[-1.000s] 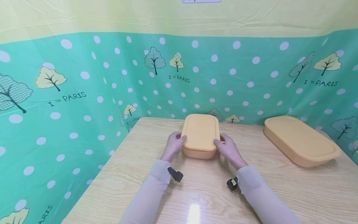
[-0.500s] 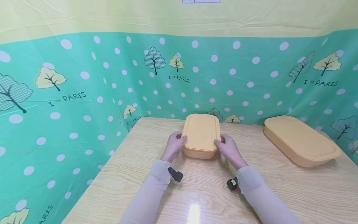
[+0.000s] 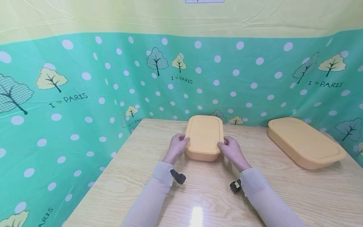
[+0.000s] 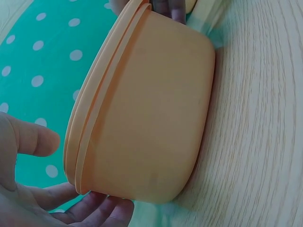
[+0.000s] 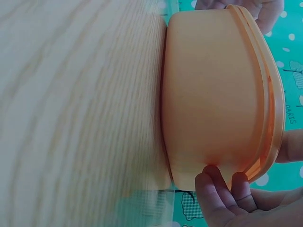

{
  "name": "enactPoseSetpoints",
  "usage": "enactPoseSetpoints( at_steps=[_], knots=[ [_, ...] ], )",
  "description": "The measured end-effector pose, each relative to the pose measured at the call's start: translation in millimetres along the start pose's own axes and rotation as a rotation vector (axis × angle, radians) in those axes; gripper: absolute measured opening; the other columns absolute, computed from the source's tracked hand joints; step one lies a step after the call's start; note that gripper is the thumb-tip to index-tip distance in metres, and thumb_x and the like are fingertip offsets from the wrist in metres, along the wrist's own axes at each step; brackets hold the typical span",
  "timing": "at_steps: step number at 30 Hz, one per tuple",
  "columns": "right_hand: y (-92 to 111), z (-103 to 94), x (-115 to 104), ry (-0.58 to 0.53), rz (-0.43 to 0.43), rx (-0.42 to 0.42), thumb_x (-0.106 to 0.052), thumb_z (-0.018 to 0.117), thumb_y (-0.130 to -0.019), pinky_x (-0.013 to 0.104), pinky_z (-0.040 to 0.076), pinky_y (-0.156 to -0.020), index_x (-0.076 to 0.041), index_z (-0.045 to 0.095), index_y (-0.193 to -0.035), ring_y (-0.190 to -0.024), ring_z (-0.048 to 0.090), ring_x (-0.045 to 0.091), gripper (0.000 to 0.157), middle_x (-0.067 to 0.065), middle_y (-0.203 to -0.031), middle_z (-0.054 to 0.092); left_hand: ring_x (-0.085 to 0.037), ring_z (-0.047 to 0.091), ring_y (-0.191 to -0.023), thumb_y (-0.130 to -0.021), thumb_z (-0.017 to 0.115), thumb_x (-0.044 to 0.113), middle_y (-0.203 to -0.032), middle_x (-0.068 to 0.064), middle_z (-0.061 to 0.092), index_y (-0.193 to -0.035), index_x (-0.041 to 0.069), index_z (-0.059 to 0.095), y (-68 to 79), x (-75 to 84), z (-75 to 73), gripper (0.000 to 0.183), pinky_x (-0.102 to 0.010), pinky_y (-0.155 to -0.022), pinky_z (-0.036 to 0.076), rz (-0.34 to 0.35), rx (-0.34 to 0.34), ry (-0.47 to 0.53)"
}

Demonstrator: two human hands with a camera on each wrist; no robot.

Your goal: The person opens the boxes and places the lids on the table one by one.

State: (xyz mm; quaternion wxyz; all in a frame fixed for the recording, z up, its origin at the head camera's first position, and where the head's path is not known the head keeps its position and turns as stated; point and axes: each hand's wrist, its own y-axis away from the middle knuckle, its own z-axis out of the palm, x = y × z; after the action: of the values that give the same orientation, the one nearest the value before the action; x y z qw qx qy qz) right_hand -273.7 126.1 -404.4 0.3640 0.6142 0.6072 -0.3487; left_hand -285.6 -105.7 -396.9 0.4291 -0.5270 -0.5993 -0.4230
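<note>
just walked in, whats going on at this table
A person's left hand and right hand hold the smaller orange container from either side as it stands on the wood-grain table. Its lid covers the top but may not be fully seated. A larger orange container stands off to the right.

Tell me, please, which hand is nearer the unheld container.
Right: the right hand, left of the unheld container, holds the held container by its right side; the left hand, farther away, holds its left.

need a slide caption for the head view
Left hand and right hand grip an orange lidded container from both sides on a wooden table, a second container to the right.
</note>
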Motion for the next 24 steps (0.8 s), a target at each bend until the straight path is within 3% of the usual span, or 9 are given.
enactPoseSetpoints(
  at_steps=[16,24],
  knots=[
    [0.6,-0.9,-2.0,-0.019,0.003,0.028,-0.025,0.049,-0.093,0.042,0.045,-0.094,0.007,0.032,-0.143,-0.110,0.049,0.030,0.063,0.019,-0.123,0.049,-0.033,0.052,-0.117,-0.092,0.059,0.025,-0.126,-0.019,0.054,-0.131,-0.003,0.049,3.0,2.2,0.3,0.049,-0.042,-0.096,0.046,0.035,0.028,-0.073],
    [1.6,-0.8,-3.6,-0.024,-0.005,0.055,-0.025,0.050,-0.094,0.036,0.045,-0.083,0.006,0.032,-0.143,-0.102,0.047,0.026,0.061,0.014,-0.114,0.047,-0.034,0.050,-0.119,-0.091,0.060,0.023,-0.128,-0.020,0.052,-0.130,-0.002,0.049,3.3,1.9,0.2,0.048,-0.043,-0.097,0.045,0.066,0.036,-0.091]
  ],
)
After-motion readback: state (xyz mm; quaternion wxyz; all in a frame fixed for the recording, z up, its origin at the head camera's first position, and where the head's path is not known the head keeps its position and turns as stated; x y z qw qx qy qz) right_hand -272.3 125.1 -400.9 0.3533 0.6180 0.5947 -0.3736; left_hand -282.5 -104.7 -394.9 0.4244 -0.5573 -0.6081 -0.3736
